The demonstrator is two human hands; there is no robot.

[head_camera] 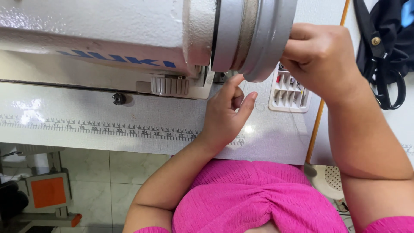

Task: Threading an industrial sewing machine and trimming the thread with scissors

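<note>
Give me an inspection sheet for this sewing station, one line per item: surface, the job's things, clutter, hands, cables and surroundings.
Surface: white table with a printed ruler strip along its front edge.
Job's things: white sewing machine with a grey handwheel at its end and a ribbed dial underneath.
Clutter: white compartment tray of small parts behind the handwheel; black scissors on dark fabric at the far right.
Hands: right hand grips the handwheel rim; left hand sits under the wheel, fingers curled, holding nothing visible.
Cables: a thin wire near the white perforated object at lower right.
Surroundings: tiled floor; orange pedal on a stand at lower left.
</note>
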